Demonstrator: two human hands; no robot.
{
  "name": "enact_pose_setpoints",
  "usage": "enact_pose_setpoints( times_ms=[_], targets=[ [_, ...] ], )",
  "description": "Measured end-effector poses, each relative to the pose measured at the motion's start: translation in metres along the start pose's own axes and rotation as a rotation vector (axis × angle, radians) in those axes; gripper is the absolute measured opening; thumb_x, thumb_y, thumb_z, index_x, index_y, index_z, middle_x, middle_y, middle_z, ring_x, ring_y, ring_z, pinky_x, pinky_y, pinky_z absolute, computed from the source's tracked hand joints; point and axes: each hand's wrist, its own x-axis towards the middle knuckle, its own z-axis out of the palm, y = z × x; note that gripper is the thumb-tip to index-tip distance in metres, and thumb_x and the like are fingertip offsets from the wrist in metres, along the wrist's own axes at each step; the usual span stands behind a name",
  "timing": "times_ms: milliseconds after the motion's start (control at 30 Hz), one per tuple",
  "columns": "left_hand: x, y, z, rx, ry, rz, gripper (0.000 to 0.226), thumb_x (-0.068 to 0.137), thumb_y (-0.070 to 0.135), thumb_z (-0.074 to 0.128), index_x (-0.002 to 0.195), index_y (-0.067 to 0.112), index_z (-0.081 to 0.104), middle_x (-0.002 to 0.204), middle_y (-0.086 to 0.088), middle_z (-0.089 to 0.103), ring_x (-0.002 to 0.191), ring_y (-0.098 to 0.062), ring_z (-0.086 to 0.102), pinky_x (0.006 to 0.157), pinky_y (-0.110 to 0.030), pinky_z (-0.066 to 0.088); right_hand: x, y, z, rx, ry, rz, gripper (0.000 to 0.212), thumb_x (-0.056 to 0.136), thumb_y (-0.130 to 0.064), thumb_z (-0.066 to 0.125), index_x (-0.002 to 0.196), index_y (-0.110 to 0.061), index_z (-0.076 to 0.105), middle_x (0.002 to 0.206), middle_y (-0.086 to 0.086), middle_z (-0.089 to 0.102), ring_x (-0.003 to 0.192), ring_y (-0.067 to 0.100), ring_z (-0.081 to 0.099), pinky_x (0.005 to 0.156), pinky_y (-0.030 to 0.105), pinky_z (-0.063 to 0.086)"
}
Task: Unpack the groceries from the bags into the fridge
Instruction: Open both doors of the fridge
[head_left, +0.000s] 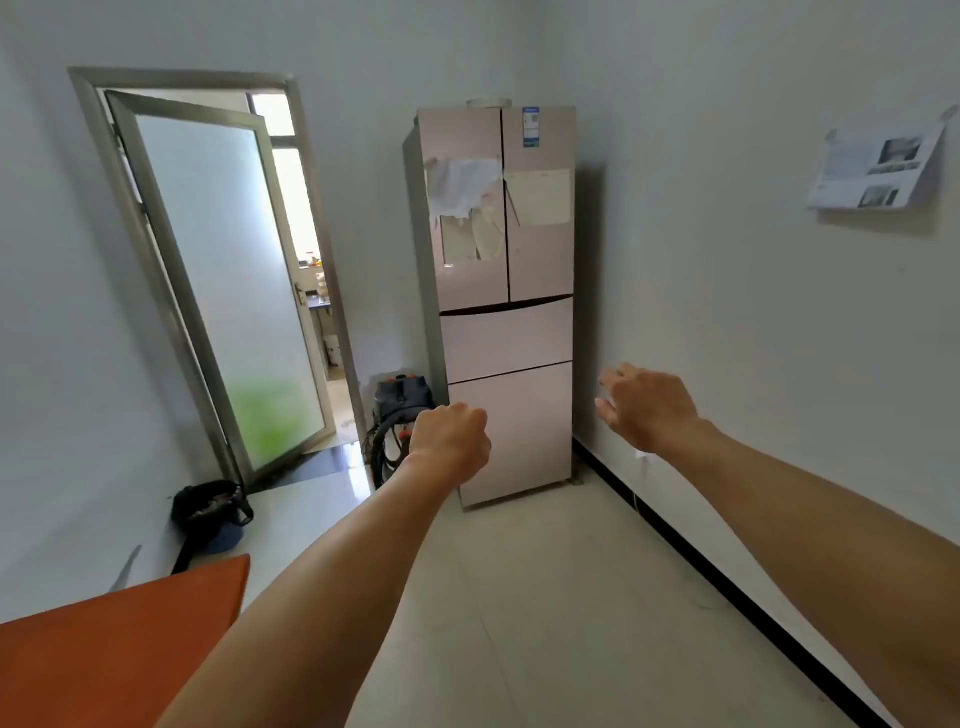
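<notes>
Head-camera view of a small white room. Two bare forearms reach forward toward a tall fridge (506, 332) that stands at the far end, its right side close to the right wall. All its doors are closed.

The left hand (449, 441) is in mid-air with its grip clenched into a loose fist around nothing. The right hand (649, 410) is released, with fingers spread and relaxed, and touches nothing. Both hands are well short of the fridge.

The step in hand appears to be opening the fridge. It would go best by hooking the fingers under the dark recessed lip below the two upper doors and pulling one door wide before fetching any food.

The fridge is a glossy pale pink box with flat glass-like fronts: two narrow upper doors, then two wide drawers below. Crumpled white and cream papers are stuck to the upper doors.

A dark soft bag (210, 512) slumps on the floor by the left wall, well apart from the fridge, and what it holds cannot be made out. A smooth orange bench (119, 654) fills the near left corner. A frosted glass door (223, 280) in a metal frame stands ajar at far left. The floor (545, 597) is pale, shiny tile.
</notes>
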Motion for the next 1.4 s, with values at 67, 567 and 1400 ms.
enact_pose_setpoints(
  times_ms=[67, 567, 1400],
  targets=[
    [0.029, 0.004, 0.015, 0.003, -0.004, -0.006, 0.020, 0.094, 0.022, 0.045, 0.088, 0.012, 0.061, 0.089, -0.008, 0.064, 0.079, -0.028, 0.063, 0.072, -0.038, 0.050, 0.022, 0.014, 0.016, 0.008, 0.019, 0.005, 0.033, 0.098, -0.035, 0.043, 0.119, -0.014, 0.058, 0.109, 0.006, 0.063, 0.089, 0.024, 0.064, 0.070, 0.030, 0.046],
    [0.256, -0.002, 0.119, -0.041, 0.010, -0.070, 0.026, 0.095, 0.029, 0.043, 0.096, 0.013, 0.064, 0.092, -0.005, 0.065, 0.078, -0.026, 0.063, 0.075, -0.041, 0.054, 0.237, 0.101, 0.160, 0.028, -0.008, -0.060, 0.028, 0.097, -0.032, 0.044, 0.111, -0.013, 0.058, 0.102, 0.005, 0.061, 0.084, 0.022, 0.059, 0.069, 0.032, 0.048],
    [0.752, -0.109, 0.337, 0.009, -0.012, 0.081, 0.019, 0.095, 0.024, 0.043, 0.093, 0.012, 0.058, 0.097, -0.006, 0.060, 0.084, -0.027, 0.058, 0.068, -0.035, 0.045, 0.661, 0.188, 0.474, 0.071, -0.122, 0.025, 0.032, 0.097, -0.032, 0.039, 0.116, -0.013, 0.056, 0.111, 0.006, 0.058, 0.096, 0.026, 0.059, 0.071, 0.035, 0.044]
  ],
)
